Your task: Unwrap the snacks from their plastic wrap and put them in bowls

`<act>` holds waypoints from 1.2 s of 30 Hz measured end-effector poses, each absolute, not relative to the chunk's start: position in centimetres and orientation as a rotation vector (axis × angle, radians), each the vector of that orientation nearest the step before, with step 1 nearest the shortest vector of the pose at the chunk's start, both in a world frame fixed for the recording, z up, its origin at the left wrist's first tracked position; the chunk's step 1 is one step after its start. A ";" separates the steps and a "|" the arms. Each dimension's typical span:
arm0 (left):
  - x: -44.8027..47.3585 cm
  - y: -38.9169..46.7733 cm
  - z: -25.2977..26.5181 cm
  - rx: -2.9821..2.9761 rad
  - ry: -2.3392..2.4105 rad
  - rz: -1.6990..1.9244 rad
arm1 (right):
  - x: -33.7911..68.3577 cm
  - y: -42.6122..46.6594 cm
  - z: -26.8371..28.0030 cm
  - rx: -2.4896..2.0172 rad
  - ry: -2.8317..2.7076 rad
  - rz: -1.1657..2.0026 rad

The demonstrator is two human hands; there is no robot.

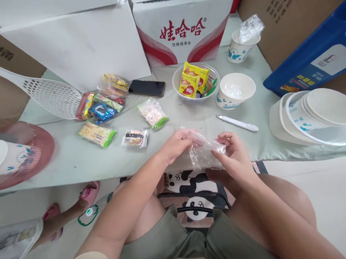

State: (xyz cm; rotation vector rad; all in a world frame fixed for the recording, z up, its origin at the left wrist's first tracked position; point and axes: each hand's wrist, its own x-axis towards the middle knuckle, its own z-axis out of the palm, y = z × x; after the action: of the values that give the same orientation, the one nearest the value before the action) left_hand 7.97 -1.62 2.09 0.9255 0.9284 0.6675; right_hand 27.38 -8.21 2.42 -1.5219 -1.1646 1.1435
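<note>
A thin clear plastic bag (202, 152) is stretched between my two hands above the table's front edge. Its left side is pinched in my left hand (178, 144), while the fingers of my right hand (234, 153) grip the right side. Just beyond lies a white utility knife (237, 123). To the left are a wrapped snack with a barcode (135, 138) and a clear packet with a green end (153, 112). Behind my hands, a clear plastic bowl (177, 92) holds yellow snack packets (194, 79), and a paper bowl (232, 105) has crumpled clear film (232, 90) inside.
At left are several wrapped snacks (104, 112), a white slotted spoon (54, 96), a phone (147, 88) and a red basket (44, 146). Nested tubs (280, 119), a paper cup (237, 51) and a blue jug (313, 40) stand right. Boxes (184, 33) line the back. Another person's leg (61, 218) shows lower left.
</note>
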 end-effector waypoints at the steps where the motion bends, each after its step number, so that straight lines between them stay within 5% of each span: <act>1: 8.0 -1.6 2.1 0.893 0.918 0.679 | 27.3 -8.2 2.7 -1.571 -1.174 1.139; 28: 6.0 -1.2 3.0 0.978 0.919 0.626 | 26.9 -8.2 3.2 -1.478 -1.044 1.183; 36: 4.9 -1.2 3.3 1.140 0.842 0.633 | 28.2 -9.1 3.2 -1.299 -1.402 1.145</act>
State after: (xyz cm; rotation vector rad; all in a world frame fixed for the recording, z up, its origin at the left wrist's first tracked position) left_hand 4.89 -1.17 3.26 1.1396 0.8421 0.6331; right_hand 28.25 -9.07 3.16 -1.2986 -1.4018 1.1448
